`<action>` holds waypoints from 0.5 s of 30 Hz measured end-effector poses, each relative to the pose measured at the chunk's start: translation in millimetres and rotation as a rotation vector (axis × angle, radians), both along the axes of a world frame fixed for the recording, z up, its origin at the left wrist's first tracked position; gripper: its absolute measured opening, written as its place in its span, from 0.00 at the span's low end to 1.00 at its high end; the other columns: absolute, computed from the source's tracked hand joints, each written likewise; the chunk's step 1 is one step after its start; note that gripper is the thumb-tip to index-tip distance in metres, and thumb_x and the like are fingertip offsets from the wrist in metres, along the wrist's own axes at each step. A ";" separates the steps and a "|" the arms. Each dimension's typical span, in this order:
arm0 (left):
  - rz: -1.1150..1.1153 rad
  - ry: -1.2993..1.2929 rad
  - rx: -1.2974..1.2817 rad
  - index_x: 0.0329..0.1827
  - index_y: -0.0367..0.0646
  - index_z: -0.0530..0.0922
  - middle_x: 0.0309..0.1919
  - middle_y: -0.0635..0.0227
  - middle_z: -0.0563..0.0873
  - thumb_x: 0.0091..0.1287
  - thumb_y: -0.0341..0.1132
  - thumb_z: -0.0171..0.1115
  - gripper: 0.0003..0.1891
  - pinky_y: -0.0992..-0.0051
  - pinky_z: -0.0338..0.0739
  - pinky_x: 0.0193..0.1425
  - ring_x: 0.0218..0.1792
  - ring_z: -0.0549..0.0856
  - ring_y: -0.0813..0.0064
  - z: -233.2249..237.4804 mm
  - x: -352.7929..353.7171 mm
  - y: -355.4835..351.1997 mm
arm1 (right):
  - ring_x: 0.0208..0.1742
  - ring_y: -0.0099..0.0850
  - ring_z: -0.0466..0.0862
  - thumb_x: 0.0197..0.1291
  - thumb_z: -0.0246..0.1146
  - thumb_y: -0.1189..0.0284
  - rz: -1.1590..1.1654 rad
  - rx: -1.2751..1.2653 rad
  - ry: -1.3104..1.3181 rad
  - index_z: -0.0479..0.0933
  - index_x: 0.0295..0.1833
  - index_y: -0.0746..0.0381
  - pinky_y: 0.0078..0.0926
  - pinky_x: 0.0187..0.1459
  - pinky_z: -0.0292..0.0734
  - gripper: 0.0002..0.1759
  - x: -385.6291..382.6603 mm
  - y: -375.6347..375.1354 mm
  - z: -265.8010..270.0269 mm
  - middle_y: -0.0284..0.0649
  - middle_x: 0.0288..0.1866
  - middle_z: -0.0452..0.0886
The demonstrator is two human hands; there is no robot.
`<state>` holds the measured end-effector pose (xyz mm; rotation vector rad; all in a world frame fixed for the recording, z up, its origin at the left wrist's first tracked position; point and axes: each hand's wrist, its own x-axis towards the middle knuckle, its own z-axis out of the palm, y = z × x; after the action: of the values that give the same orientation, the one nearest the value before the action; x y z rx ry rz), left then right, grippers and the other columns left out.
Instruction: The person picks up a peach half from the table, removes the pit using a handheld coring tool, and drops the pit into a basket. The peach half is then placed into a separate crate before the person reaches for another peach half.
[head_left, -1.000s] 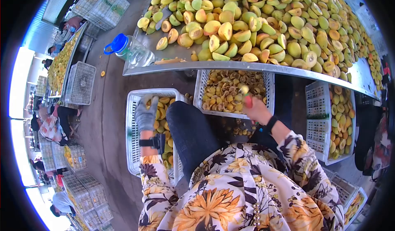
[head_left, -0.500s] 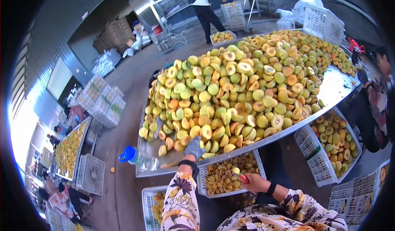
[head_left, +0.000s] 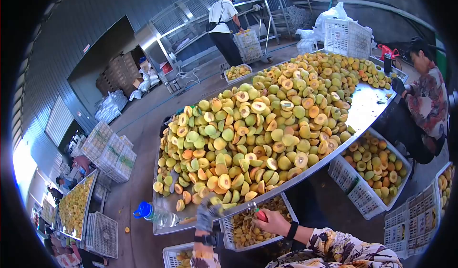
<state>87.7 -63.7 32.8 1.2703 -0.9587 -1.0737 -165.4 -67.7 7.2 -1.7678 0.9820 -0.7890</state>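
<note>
My left hand (head_left: 207, 213), in a grey glove and blurred by motion, is over the near edge of the metal table (head_left: 164, 227), its fingers closed on a peach half (head_left: 216, 202). In my right hand (head_left: 274, 222) is a red-handled pitting tool (head_left: 260, 214) with a small metal tip, pointing left toward my left hand. Beyond both hands rises a big heap of yellow-green peach halves (head_left: 238, 139). Under the table edge, below my hands, a white crate (head_left: 229, 232) holds brownish pits and scraps (head_left: 245, 230).
A water bottle (head_left: 155, 213) with a blue cap lies at the table's near left corner. Crates of peach halves (head_left: 377, 165) stand at right, beside a seated person (head_left: 427, 103). Another person (head_left: 223, 27) bends over a crate at the back. Stacked crates (head_left: 109, 151) stand at left.
My left hand has come back from the heap toward me. My right hand has moved left and the tool is nearer the left hand. The view has shifted; the person at the back now bends to a crate.
</note>
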 end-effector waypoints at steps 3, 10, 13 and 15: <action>-0.254 -0.706 0.053 0.56 0.40 0.70 0.43 0.62 0.79 0.46 0.36 0.71 0.32 0.70 0.75 0.49 0.42 0.79 0.70 4.2 -33.7 25.0 | 0.14 0.24 0.71 0.56 0.61 0.58 0.000 0.203 -0.317 0.71 0.42 0.66 0.27 0.20 0.69 0.21 11.9 -6.5 -1.0 0.36 0.23 0.74; -0.304 -0.999 -0.336 0.65 0.43 0.60 0.57 0.57 0.71 0.44 0.52 0.69 0.45 0.59 0.60 0.64 0.56 0.71 0.55 -25.5 -69.3 43.1 | 0.13 0.17 0.68 0.57 0.62 0.62 0.149 0.516 -0.336 0.68 0.46 0.61 0.14 0.14 0.63 0.18 14.8 8.4 -1.2 0.31 0.24 0.73; -0.157 -0.701 -0.295 0.55 0.38 0.70 0.49 0.58 0.76 0.43 0.54 0.70 0.39 0.67 0.68 0.58 0.51 0.75 0.61 -10.5 -73.5 49.0 | 0.13 0.17 0.68 0.58 0.60 0.67 0.172 0.669 -0.571 0.68 0.43 0.59 0.16 0.14 0.63 0.12 8.1 9.7 8.0 0.31 0.22 0.71; -0.069 0.135 -0.137 0.53 0.36 0.70 0.46 0.61 0.78 0.59 0.62 0.52 0.35 0.72 0.73 0.51 0.46 0.78 0.70 -6.1 -97.6 56.7 | 0.13 0.17 0.67 0.60 0.58 0.70 0.266 0.758 -0.702 0.68 0.43 0.60 0.17 0.14 0.63 0.09 7.6 12.7 19.0 0.31 0.22 0.70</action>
<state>-9.8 -6.9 26.7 1.0468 -0.9620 -1.1132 -157.8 -55.0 26.2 -0.8356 0.4512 -0.6651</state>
